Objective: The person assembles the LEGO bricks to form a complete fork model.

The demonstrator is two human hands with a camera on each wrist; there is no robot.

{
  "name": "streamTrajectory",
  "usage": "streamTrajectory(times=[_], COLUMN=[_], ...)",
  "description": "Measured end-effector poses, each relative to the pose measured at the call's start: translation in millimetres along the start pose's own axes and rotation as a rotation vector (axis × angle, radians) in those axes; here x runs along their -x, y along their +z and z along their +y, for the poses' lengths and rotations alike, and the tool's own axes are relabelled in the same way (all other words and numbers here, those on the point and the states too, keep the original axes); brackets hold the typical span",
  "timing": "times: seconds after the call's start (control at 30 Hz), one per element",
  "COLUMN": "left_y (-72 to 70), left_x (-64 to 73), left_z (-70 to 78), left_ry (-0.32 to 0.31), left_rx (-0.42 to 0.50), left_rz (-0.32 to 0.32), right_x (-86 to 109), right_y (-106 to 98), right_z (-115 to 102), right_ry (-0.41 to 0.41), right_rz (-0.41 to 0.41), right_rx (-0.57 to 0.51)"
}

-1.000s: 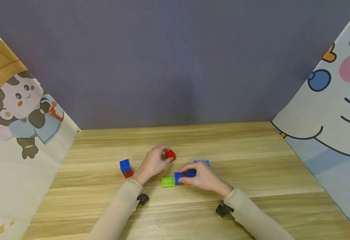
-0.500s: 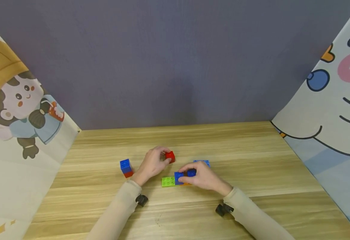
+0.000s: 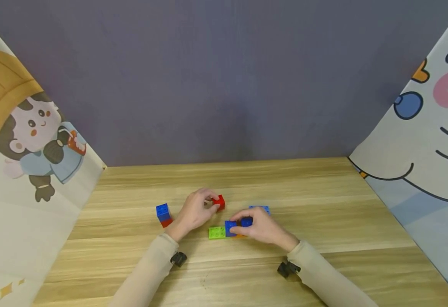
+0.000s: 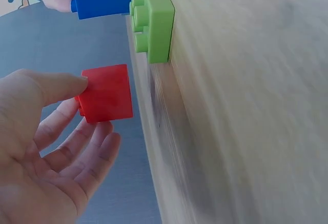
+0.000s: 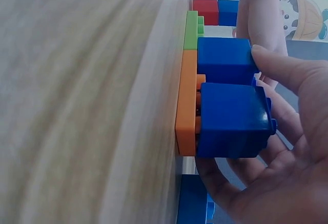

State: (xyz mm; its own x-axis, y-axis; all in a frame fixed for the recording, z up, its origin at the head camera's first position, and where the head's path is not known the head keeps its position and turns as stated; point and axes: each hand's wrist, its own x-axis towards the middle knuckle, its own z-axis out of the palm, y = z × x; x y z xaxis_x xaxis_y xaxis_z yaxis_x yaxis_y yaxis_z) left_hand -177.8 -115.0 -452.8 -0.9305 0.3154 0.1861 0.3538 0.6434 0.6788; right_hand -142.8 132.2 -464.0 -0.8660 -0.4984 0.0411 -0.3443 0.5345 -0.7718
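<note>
My left hand (image 3: 196, 209) pinches a red brick (image 4: 108, 94) between thumb and fingers, a little behind a flat green brick (image 3: 216, 232). In the left wrist view the red brick's studs face the palm. My right hand (image 3: 261, 227) grips a blue brick (image 5: 225, 60), thumb on its near side and index finger at its far side. That brick sits across the joint of the flat green and flat orange (image 5: 187, 106) bricks. Beside it, a second blue brick (image 5: 236, 121) stands on the orange one, partly under my right hand in the head view.
To the left stands a blue brick (image 3: 163, 212) stacked on a red brick (image 3: 166, 223). A lighter blue brick (image 3: 262, 209) lies just behind my right hand. A grey wall (image 3: 224, 85) closes off the wooden table (image 3: 285, 179) at the back.
My left hand has drawn the red brick slightly nearer, and the brick has turned a little. My right hand keeps its hold in place. The head view has shifted slightly.
</note>
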Motion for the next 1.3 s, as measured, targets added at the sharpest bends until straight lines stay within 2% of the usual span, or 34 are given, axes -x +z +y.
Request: streamTrajectory(times=[0.17, 0.43, 0.7, 1.03, 1.3], left_y=[-5.1, -7.6, -14.5, -19.6, -21.5], left_x=[8.3, 17.6, 28.3, 46.7, 53.0], left_z=[-2.3, -3.6, -4.9, -0.6, 1.5], left_ry=[0.020, 0.052, 0.081, 0.115, 0.125], left_rx=[-0.010, -0.033, -0.045, -0.033, -0.042], left_rz=[-0.011, -0.053, -0.053, -0.102, -0.121], right_x=[-0.1, 0.7, -2.0, -2.6, -3.1], right_y=[0.9, -0.6, -1.3, -1.4, -2.1], right_z=[0.7, 1.6, 2.2, 7.5, 7.5], right_ry=[0.026, 0.012, 0.007, 0.002, 0.003], right_rz=[-0.014, -0.006, -0.012, -0.014, -0.027], right_rx=[-0.018, -0.018, -0.016, -0.019, -0.034])
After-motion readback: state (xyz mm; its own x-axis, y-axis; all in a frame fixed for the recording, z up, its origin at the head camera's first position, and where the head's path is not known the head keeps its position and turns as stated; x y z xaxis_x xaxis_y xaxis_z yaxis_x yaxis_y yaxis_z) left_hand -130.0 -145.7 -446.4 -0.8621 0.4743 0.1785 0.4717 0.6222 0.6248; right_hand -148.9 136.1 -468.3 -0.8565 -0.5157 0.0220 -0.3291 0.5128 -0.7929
